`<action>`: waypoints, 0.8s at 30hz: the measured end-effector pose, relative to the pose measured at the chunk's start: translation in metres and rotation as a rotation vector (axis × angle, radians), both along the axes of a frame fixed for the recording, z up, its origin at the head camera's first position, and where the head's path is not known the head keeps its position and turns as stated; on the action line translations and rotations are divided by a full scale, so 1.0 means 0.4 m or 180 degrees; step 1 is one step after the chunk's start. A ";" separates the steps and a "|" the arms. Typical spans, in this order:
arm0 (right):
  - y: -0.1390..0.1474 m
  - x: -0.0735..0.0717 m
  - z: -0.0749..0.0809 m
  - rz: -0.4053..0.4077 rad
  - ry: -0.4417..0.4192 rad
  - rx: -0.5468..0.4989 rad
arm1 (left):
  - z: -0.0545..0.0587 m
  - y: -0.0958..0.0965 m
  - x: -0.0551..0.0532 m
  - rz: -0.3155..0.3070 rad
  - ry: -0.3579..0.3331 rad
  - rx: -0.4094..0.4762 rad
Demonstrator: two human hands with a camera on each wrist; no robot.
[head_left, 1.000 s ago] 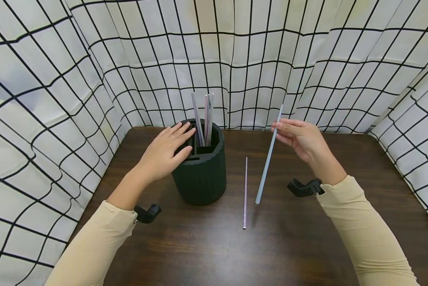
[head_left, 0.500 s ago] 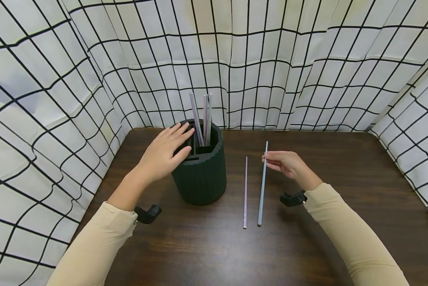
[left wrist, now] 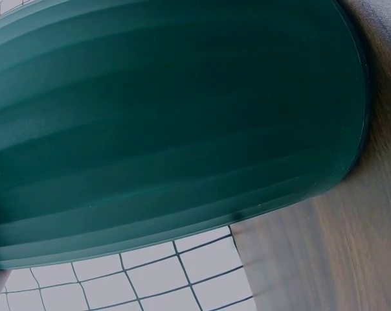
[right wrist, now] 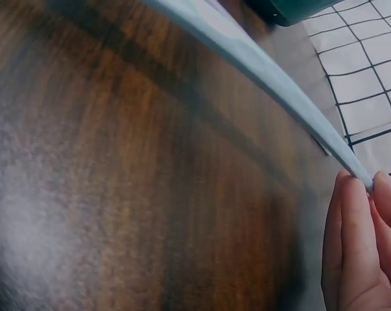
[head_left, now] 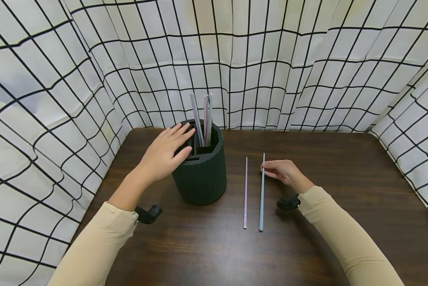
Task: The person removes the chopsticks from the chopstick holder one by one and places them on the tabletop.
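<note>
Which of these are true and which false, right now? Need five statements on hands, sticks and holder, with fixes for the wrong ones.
1. The right hand pinches the blue stick. True.
2. Both hands hold the blue stick. False: only the right hand does; the left hand rests on top of the holder.
3. The purple stick lies on the table, between the holder and the blue stick. True.
4. The holder lies on its side. False: it stands upright.
5. Several other sticks poke up out of the holder. True.
</note>
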State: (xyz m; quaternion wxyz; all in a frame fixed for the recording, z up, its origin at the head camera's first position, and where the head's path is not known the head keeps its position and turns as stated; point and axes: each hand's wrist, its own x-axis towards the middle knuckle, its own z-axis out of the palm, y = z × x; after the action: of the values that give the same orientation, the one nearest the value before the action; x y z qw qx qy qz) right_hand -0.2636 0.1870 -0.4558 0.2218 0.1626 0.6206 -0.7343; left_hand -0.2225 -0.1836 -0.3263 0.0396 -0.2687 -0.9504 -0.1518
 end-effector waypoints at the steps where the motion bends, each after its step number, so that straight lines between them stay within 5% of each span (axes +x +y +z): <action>1: -0.001 0.001 -0.003 -0.0009 -0.0001 0.0021 | 0.000 0.000 0.000 -0.0001 0.0002 0.0001; 24: -0.021 -0.005 -0.010 -0.0236 0.0117 0.0311 | 0.003 0.004 0.003 0.0011 0.0014 0.0017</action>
State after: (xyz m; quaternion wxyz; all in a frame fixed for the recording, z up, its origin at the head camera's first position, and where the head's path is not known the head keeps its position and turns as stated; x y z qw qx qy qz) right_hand -0.2658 0.1785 -0.4600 0.1748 0.1826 0.6532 -0.7138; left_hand -0.2211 -0.1820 -0.3253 0.0427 -0.2673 -0.9503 -0.1537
